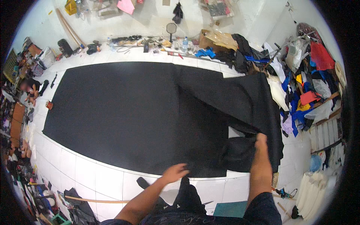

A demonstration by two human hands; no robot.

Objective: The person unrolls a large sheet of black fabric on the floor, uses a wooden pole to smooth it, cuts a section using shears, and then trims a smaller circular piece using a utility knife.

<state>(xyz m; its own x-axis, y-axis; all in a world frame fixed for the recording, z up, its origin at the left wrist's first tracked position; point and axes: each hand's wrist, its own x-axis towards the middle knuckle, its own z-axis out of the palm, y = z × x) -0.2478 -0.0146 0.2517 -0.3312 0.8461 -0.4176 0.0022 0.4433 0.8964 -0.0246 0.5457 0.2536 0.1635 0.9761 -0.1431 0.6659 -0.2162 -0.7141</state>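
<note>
A single head-worn fisheye camera looks steeply down from standing height onto a white tiled floor [93, 176], facing forward toward the far wall [150, 22]. The person's own forearms enter from the lower edge, close to the lens, while a large black cloth [123, 112] fills the middle of the view at floor distance. Straight tile lines bend toward the round, dark rim. Clutter piled along the left and right edges sits farther off, compressed by the wide lens.

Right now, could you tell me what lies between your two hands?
In the head view, only black cloth lies between the left hand and the right hand; its near edge and a bunched fold run across that stretch.
</note>
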